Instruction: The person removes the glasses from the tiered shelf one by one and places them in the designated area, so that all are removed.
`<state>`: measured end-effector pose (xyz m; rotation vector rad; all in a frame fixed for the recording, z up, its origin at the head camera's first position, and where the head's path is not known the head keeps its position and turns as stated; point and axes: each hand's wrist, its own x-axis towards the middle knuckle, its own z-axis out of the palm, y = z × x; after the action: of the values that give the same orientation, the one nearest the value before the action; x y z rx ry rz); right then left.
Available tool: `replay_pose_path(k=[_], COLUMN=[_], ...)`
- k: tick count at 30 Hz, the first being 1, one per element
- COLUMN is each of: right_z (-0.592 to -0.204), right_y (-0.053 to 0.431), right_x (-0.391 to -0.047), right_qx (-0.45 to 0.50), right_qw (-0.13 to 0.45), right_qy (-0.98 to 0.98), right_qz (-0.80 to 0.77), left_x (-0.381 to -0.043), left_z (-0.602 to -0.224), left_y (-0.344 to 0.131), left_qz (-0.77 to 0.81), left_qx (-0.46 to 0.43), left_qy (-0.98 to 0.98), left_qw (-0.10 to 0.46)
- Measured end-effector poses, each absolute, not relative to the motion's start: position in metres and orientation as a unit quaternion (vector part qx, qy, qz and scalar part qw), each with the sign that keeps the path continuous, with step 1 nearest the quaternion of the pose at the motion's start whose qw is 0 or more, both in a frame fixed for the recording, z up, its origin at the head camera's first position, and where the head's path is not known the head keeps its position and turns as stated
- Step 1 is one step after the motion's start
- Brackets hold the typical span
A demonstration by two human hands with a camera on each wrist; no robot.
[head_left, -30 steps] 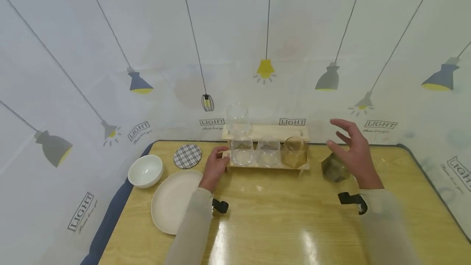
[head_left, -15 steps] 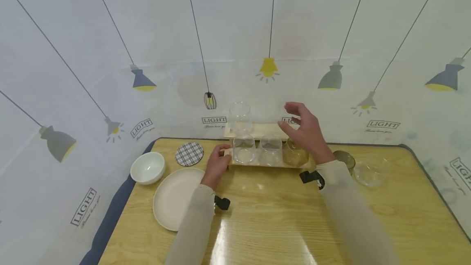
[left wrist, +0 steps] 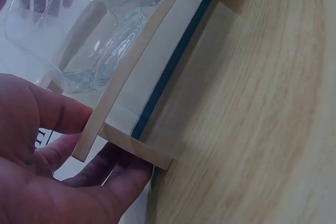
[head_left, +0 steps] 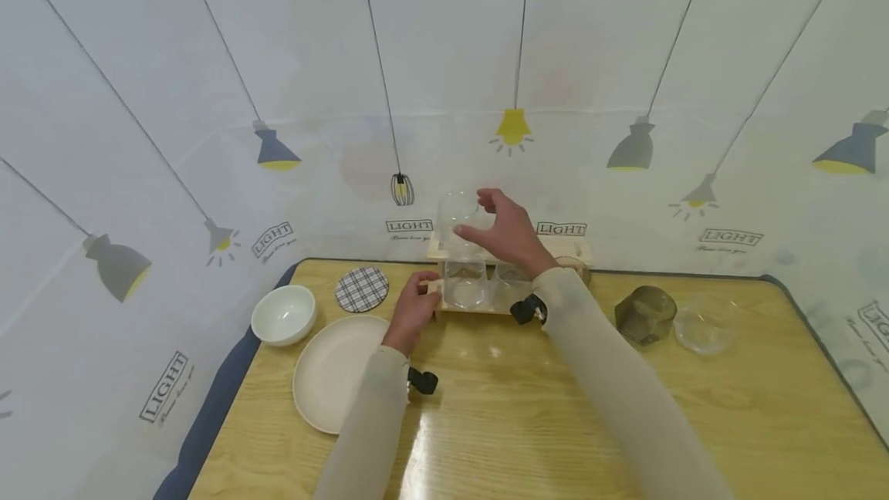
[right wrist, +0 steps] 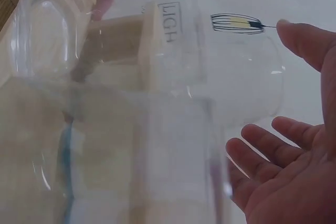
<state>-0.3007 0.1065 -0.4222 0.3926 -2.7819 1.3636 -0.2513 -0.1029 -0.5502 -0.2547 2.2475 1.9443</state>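
The clear glass [head_left: 454,216] stands upright on the wooden rack [head_left: 444,251], mouth up. The right hand [head_left: 507,228] reaches it, grip spread; the left hand [head_left: 411,313] pinches the rack's end.

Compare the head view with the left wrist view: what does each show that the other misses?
Only the head view shows the right hand open beside the clear glass on the rack's upper shelf, plus the plate, white bowl, plaid coaster and dark faceted glass. Only the left wrist view shows fingers curled round the rack's end bar. Both show the left hand holding the wooden rack.
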Motion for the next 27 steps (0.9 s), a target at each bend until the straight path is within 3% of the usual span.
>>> replay_pose_path(k=[7, 27], right_z=[-0.430, -0.427], right_y=[0.096, 0.113], right_x=[-0.310, -0.302], right_qx=[0.117, 0.148], right_qw=[-0.024, 0.018], right_qy=[-0.898, -0.878], right_qz=[0.423, 0.454], left_x=[-0.253, -0.251], left_z=[-0.553, -0.546], left_y=[-0.100, -0.102], left_qz=[0.645, 0.625], left_qx=[-0.086, -0.086], left_qy=[0.753, 0.770], left_qw=[0.099, 0.093])
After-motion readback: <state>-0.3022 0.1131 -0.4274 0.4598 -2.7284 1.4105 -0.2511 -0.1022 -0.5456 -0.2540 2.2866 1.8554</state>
